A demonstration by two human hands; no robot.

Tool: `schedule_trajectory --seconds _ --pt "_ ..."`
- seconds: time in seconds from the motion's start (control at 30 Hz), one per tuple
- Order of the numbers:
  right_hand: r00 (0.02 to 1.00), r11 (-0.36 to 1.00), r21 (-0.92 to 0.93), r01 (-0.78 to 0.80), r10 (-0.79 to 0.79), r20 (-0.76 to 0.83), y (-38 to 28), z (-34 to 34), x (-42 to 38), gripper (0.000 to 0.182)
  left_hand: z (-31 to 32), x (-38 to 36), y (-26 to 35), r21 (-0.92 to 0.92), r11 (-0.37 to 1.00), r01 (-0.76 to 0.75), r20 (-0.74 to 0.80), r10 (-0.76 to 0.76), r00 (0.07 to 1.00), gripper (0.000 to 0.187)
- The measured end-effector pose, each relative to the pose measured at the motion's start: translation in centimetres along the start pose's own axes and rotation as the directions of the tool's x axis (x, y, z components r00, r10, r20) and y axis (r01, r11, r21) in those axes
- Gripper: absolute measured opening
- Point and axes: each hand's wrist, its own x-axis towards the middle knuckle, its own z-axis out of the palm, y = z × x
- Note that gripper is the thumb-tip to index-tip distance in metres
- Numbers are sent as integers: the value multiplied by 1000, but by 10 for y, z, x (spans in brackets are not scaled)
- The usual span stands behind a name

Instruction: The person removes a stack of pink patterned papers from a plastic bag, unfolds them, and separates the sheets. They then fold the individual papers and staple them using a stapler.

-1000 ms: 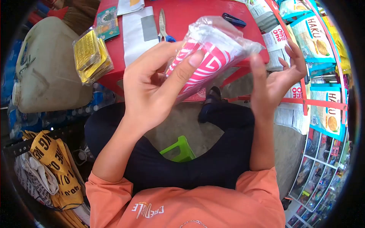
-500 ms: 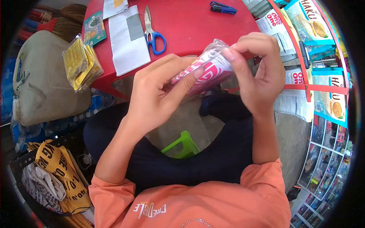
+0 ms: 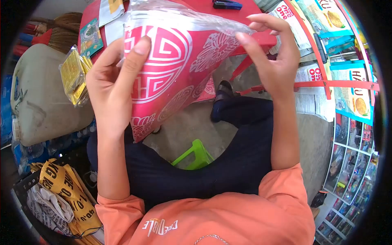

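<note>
A flat red and pink packet (image 3: 163, 69) with white round and flower patterns, in clear plastic wrap, is spread between my hands above my lap. My left hand (image 3: 112, 85) grips its left side, thumb across the front and fingers behind. At the upper right corner, my right hand (image 3: 277, 57) has the edge of the clear plastic (image 3: 228, 26) between thumb and forefinger, its other fingers loosely raised. The packet hides much of the tabletop behind it.
The red table (image 3: 92, 14) ahead bears a blue stapler-like item (image 3: 226, 4) and a green card (image 3: 91, 36). Gold packs (image 3: 73, 75) are at its left edge. A beige container (image 3: 49, 94) stands left, a green stool (image 3: 198, 155) below, and hanging snack packets (image 3: 351, 90) right.
The packet has been opened out from a narrow tilted view to its broad face. My left hand has moved left, away from my right. The scissors are now covered.
</note>
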Motion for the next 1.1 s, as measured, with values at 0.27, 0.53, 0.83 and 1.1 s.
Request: schedule_trajectory --seconds 0.27,0.53,0.83,1.1 --pt "981 953 -230 195 -192 38 -10 10 2 35 -1 -5 2 12 1000 -16 16 16 1000 26" --pt "969 941 -237 243 -247 12 -8 11 1 22 -9 -6 3 24 999 -21 74 19 997 26" --pt "988 989 -3 145 -144 60 -3 8 -2 14 -12 3 4 55 996 -76 -17 77 997 23" --pt "969 968 59 244 -246 31 0 8 -3 13 -18 4 5 76 993 -87 -40 90 995 25"
